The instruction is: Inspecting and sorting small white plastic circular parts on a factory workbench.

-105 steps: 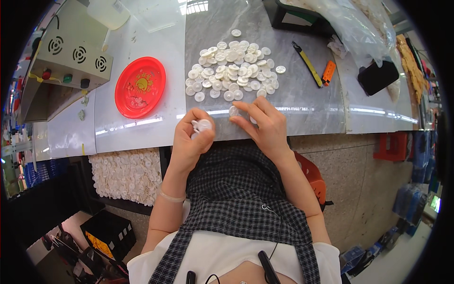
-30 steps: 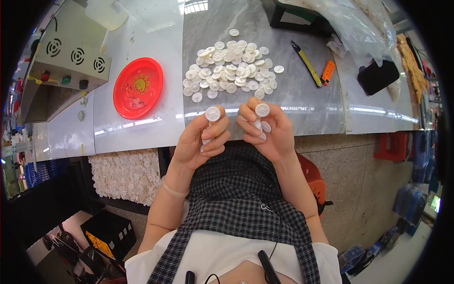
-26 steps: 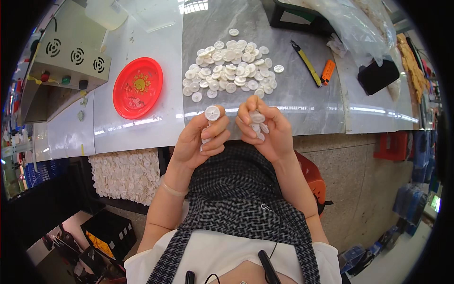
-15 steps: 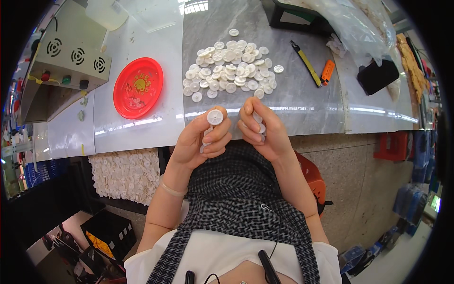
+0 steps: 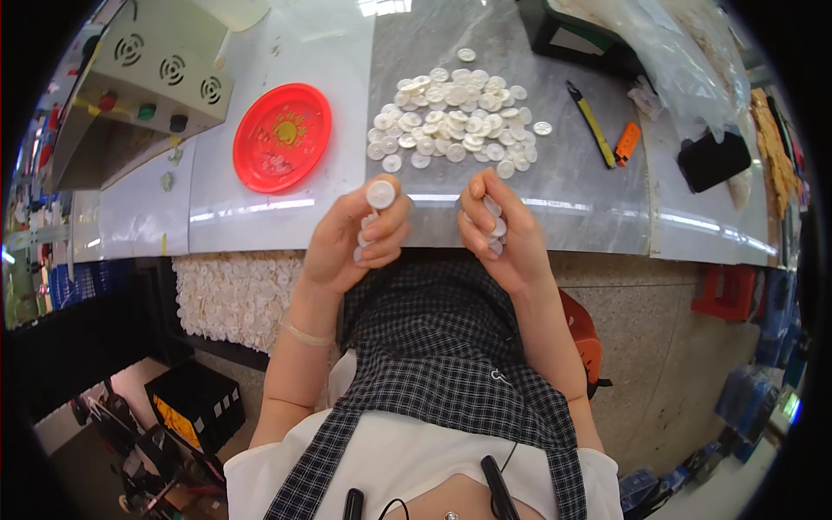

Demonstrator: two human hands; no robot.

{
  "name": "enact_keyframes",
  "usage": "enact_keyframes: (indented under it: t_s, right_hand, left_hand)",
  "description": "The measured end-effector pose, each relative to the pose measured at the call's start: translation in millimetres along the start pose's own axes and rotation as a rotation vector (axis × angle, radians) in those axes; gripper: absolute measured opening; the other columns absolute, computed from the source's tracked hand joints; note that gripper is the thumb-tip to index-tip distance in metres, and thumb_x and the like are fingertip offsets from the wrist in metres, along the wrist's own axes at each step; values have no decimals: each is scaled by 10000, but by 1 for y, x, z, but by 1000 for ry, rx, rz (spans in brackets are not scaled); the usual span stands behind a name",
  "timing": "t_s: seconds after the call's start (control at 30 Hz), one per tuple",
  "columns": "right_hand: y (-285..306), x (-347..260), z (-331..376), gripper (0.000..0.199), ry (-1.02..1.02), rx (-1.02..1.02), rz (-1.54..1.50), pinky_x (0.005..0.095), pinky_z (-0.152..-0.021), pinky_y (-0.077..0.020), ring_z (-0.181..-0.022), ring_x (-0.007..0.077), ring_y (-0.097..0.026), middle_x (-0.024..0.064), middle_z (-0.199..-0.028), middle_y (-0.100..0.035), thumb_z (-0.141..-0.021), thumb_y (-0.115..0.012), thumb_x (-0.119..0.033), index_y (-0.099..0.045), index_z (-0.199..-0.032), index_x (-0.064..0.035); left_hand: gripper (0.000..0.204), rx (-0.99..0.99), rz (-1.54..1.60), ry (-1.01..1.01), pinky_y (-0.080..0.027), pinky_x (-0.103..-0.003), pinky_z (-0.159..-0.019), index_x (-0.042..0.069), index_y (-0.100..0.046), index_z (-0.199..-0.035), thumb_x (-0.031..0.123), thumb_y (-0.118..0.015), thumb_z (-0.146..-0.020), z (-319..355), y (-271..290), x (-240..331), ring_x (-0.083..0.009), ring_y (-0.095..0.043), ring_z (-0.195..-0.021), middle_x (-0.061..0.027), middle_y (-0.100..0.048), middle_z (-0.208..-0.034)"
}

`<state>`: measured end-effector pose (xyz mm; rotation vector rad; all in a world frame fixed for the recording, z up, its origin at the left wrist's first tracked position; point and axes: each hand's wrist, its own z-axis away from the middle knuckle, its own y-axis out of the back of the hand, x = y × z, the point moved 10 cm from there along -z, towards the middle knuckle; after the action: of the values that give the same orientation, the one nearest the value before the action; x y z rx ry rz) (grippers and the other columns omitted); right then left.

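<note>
Several small white plastic gears are held in my left hand (image 5: 360, 230). One white gear (image 5: 380, 194) is pinched upright between thumb and forefinger, and others peek out between the curled fingers. My right hand (image 5: 507, 230) is closed around more white gears (image 5: 496, 227), its thumb and forefinger tips together; whether anything sits between those tips I cannot tell. Both hands are above the table's near edge, apart from each other. Beyond them a loose pile of white gears (image 5: 455, 121) lies on the grey tabletop, with a few strays around it.
Left of the pile lies a red plate (image 5: 251, 165), beside a grey metal box with knobs (image 5: 165, 82). To the right are a yellow-and-black cutter (image 5: 592, 126), an orange tool (image 5: 627, 144), a black tray (image 5: 572, 39) and a dark flat object (image 5: 714, 162). A bin of white pieces (image 5: 234, 299) stands below the edge.
The view has shifted, so the table things appear further right. My hands have moved slightly apart. The gear in my left fingertips now shows a different, plainer face.
</note>
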<state>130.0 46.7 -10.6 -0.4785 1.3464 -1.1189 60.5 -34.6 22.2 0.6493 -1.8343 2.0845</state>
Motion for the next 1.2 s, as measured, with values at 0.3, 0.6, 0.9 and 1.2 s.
enact_keyframes:
  t_s: [0.3,0.6,0.9,1.2]
  right_hand:
    - [-157,147,-38,330,-178,-284,228,225,-517,-405,-618,98,-538,25,-780,-578,-1002,-439,-353,-572,-949,-56]
    - [-143,243,-50,400,-22,-597,1010,423,-902,-433,-1049,355,-565,210,-1043,-599,-969,-463,-364,-606,-1006,8]
    - [-113,89,-7,163,139,-584,1189,322,-714,-524,-811,238,-659,110,-898,-661,-906,-620,-162,-611,-978,-16]
    - [-44,-114,-63,126,871,99,1586,313,-807,-477,-931,212,-636,76,-975,-674,-899,-616,-114,-664,-1002,-60]
  left_hand:
    - [144,884,-890,-127,-253,-174,-421,80,-513,-1004,213,-478,-963,188,89,126,-25,-381,-521,8,-491,-746]
    - [540,1064,-2538,80,-480,-428,-828,25,-543,-1142,79,-775,-657,262,97,127,-350,-627,-961,-153,-659,-1042]
    - [270,334,-1557,-85,-444,-318,-911,-23,-593,-1107,49,-643,-851,73,-4,100,-240,-601,-1057,-131,-643,-1110]
    - [857,367,-2094,-400,-204,-503,-1134,-22,-268,-1442,423,-682,-838,-46,19,52,-461,-202,-1396,-317,-229,-1483]
